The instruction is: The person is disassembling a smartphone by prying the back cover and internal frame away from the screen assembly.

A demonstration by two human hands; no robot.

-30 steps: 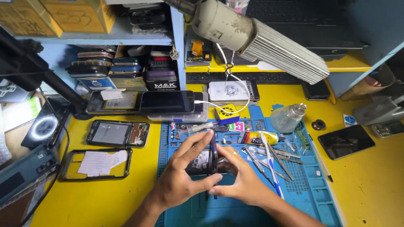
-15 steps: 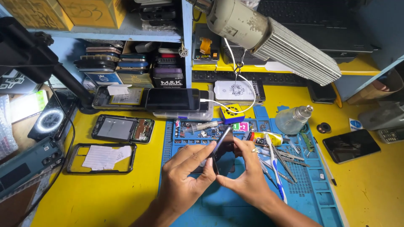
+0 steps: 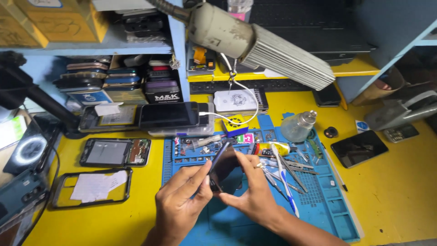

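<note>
Tilted up now: the phone [image 3: 224, 166] that lay flat a second ago stands on edge between my hands.
Both grip it above the blue mat [image 3: 236, 223] on the yellow tabletop [image 3: 396, 196]; my left hand [image 3: 182, 205] pinches its lower edge, my right hand [image 3: 252, 191] supports its back, tweezers [image 3: 291, 166] lying just beside.

Both forearms reaching in from the bottom edge, bare, angled toward each other over the middle. Left hand [image 3: 182, 200] palm down, fingers bent, index finger stretched forward and up, thumb pressed in toward the other hand. Right hand [image 3: 252, 191] just beside it, thumbs nearly touching, wrist cocked, fingers curled upward and closed in a pinch grip with the fingertips [image 3: 241, 157] at the top. Right forearm running off toward the lower right corner.
</note>
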